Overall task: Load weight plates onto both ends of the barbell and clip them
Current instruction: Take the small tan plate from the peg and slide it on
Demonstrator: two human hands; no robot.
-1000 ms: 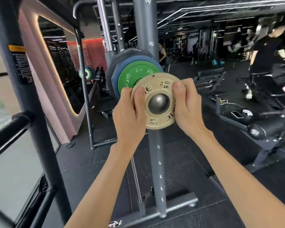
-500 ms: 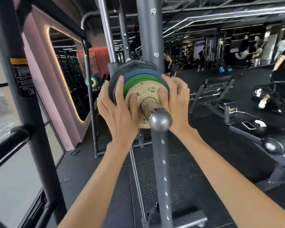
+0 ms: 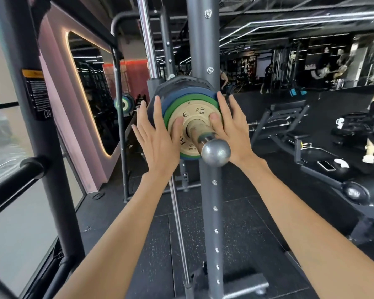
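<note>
A grey rack upright [image 3: 203,50] rises through the centre of a gym, with open black floor [image 3: 125,212] to its left and benches well apart on the right. On the barbell sleeve [image 3: 200,131] in front of it sit a black plate [image 3: 160,89], a blue plate [image 3: 181,93], a green plate [image 3: 194,99] and a small tan plate [image 3: 194,112], stacked flush, with the sleeve's bare end jutting toward the viewer. The left hand [image 3: 158,137] and right hand [image 3: 231,128] lie flat with fingers spread wide, thumbs touching the tan plate's face, grip closed on nothing.
</note>
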